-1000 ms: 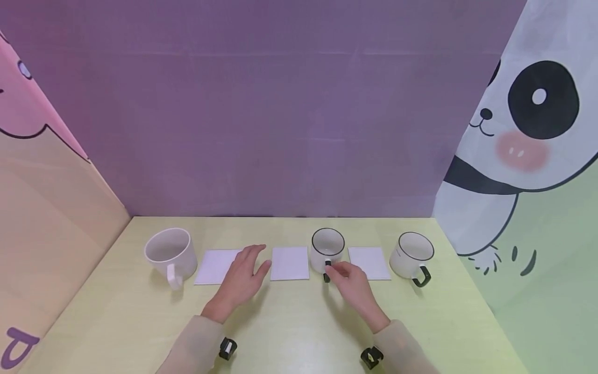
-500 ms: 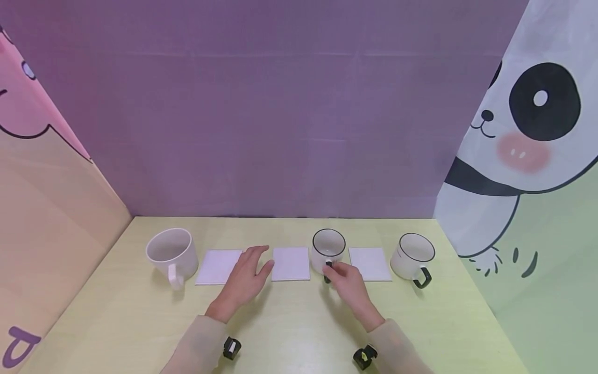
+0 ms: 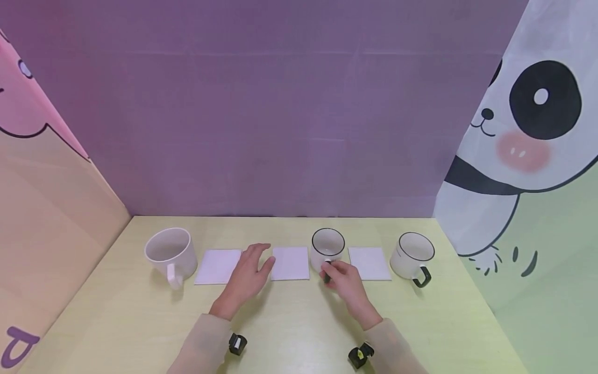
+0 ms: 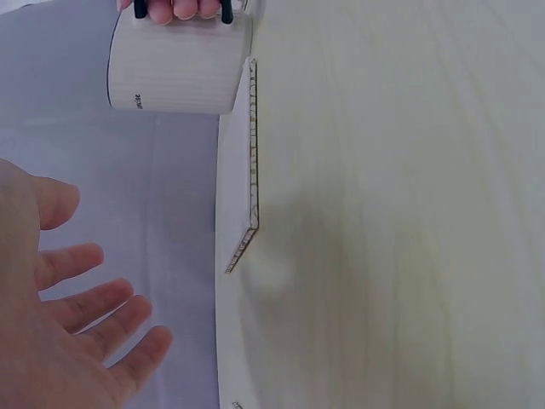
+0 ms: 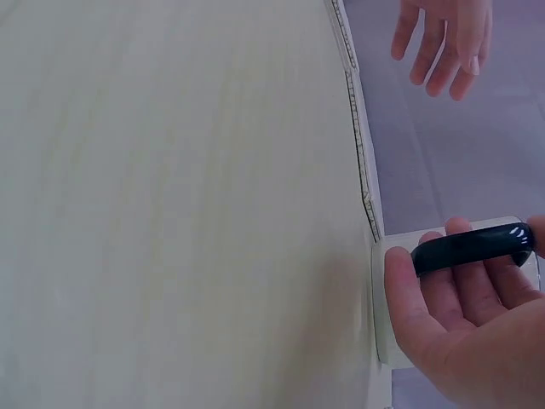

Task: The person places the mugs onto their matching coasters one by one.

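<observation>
A white mug [image 3: 318, 261] with a dark rim stands upright between two white cardboard squares. My right hand [image 3: 349, 288] holds its black handle [image 5: 468, 248]; in the right wrist view the fingers reach through behind the handle and the thumb is at its top end. My left hand [image 3: 246, 280] hovers with fingers spread, holding nothing, between the left cardboard square [image 3: 215, 267] and the middle cardboard square [image 3: 290, 264]. The left wrist view shows this hand palm-on, apart from the mug body [image 4: 179, 68].
A larger all-white mug [image 3: 184, 262] stands at the far left of the pale wooden table [image 3: 299, 327]. Another dark-rimmed mug [image 3: 406, 267] with a black handle is at the right, beside the right cardboard square [image 3: 371, 264]. A purple backdrop [image 3: 280, 114] rises behind.
My right hand has come in slightly leftward, its fingers now further around the mug's handle. My left hand has drifted a little right. The mugs and cardboard squares stay where they were.
</observation>
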`<action>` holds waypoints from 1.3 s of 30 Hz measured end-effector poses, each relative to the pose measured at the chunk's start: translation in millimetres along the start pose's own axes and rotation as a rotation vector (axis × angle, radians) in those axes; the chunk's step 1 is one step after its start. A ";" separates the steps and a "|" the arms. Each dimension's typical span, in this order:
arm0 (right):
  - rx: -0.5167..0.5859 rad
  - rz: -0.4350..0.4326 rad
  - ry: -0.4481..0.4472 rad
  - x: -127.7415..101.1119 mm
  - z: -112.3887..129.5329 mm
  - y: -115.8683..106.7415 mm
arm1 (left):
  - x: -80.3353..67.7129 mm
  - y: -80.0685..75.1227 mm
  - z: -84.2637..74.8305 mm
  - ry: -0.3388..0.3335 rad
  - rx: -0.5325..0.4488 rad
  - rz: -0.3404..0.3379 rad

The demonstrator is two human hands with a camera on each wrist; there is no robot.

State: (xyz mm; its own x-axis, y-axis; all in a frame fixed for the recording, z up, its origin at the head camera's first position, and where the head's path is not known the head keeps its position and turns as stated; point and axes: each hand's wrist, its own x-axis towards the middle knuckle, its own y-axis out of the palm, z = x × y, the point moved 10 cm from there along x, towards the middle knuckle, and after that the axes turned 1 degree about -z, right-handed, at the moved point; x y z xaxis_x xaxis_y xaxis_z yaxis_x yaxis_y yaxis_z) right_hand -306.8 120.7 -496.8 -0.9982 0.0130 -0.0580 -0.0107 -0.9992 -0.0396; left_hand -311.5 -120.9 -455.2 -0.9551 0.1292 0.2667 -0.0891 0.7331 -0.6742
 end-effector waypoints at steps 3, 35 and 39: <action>0.019 0.010 0.003 0.4 -0.3 1.2 | 0.7 3.0 0.8 -0.004 0.001 0.005; -0.071 0.047 -0.029 3.0 0.0 9.2 | 13.0 25.6 13.6 0.010 0.139 0.109; -0.070 0.040 -0.019 3.5 -0.3 7.7 | 16.4 28.1 12.6 0.021 0.156 0.123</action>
State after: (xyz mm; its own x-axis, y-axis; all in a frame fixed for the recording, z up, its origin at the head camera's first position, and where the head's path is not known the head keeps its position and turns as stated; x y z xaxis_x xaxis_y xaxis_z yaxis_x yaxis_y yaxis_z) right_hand -310.4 113.1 -497.6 -0.9987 -0.0284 -0.0416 0.0328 -0.9936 -0.1078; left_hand -333.2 -106.6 -478.4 -0.9554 0.2265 0.1894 -0.0167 0.5990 -0.8006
